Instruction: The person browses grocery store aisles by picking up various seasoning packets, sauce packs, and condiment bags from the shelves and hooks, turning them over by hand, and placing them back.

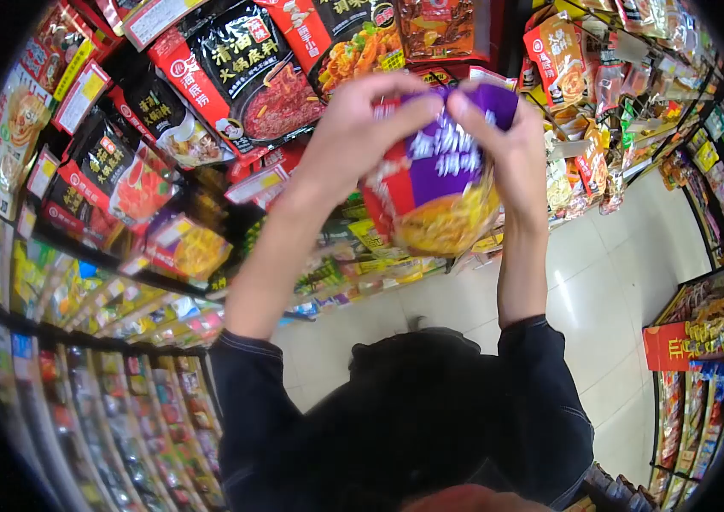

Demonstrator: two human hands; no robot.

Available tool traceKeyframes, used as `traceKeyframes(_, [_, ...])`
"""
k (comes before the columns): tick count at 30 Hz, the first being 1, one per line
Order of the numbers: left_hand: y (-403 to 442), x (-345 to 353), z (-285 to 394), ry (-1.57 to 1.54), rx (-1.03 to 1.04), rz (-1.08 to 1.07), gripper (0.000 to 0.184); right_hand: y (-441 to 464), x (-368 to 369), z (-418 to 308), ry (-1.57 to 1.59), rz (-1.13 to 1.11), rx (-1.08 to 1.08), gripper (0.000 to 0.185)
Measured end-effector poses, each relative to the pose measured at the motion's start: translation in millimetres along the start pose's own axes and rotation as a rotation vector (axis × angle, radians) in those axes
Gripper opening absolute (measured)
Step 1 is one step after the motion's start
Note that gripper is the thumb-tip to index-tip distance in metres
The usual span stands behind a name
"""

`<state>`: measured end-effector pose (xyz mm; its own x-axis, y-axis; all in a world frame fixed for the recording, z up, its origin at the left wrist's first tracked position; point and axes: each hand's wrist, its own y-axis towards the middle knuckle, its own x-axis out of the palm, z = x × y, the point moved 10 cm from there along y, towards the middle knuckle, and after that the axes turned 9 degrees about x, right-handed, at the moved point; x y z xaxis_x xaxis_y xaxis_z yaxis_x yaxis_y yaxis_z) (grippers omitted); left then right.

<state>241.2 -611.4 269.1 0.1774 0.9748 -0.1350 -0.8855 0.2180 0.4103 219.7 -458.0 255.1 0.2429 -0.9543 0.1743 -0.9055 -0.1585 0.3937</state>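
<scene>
A purple and red seasoning packet (443, 183) with white lettering and a picture of yellow food hangs upright between my two hands, in front of the shelf. My left hand (383, 128) grips its upper left part, thumb across the front. On the upper right, my right hand (511, 141) holds it with the thumb near the top edge. The fingers behind the packet are hidden. Just behind my left hand stands a black and red hotpot base packet (247, 81), and beside it a red packet with a noodle picture (349, 43).
More hotpot packets (123, 175) fill the left shelf, with price tags (84, 94) along its edge. Snack bags (558, 60) hang at the upper right. The tiled floor (601, 282) shows below, and another stocked shelf with a red sign (665, 346) stands at the right.
</scene>
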Motion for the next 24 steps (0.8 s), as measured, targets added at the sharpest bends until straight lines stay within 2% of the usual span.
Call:
traceKeyframes(1, [15.7,2.4,4.0,-0.04,-0.024,0.008,0.024,16.5,-9.5,-3.4,0.008,0.055,-0.014,0.024])
traceKeyframes(3, [63.7,-1.0,10.4,-0.012,0.149,-0.015,0.024,57.0,-14.9,-6.8,0.197,-0.082,0.057,0.023])
traceKeyframes(4, [83.4,-3.8,13.4,0.014,0.157,-0.033,0.028,78.9,-21.1,-9.4,0.221,-0.083,0.044,0.019])
traceKeyframes(5, [103.1,-6.5,16.4,0.04,0.165,-0.051,0.032,92.8,-23.1,-18.8,0.178,-0.067,0.016,0.031])
traceKeyframes(9, [161.4,-11.4,38.4,0.119,0.312,0.095,0.02,147.3,-35.1,-42.2,0.26,-0.048,-0.072,0.013])
traceKeyframes(10, [168.7,-11.3,46.9,0.143,0.353,0.128,0.018,160.5,-37.8,-38.3,0.253,-0.012,-0.052,0.01])
traceKeyframes(13, [175.3,-15.4,49.2,0.255,0.258,0.251,0.016,182.1,-37.6,-36.2,0.237,0.02,-0.126,0.007])
traceKeyframes(14, [179.4,-14.4,53.8,0.242,0.319,0.24,0.016,183.0,-36.2,-42.2,0.226,0.011,-0.202,0.008])
traceKeyframes(17, [185.0,-9.0,66.8,0.129,0.487,0.223,0.019,196.9,-35.6,-49.3,0.207,0.004,-0.238,0.007])
traceKeyframes(22, [191.5,-16.7,73.7,0.161,0.513,0.304,0.022,210.5,-31.1,-64.2,0.233,-0.003,-0.324,0.008])
traceKeyframes(24, [194.6,-17.2,76.0,0.27,0.528,0.351,0.022,213.2,-30.8,-63.7,0.244,-0.005,-0.325,0.009])
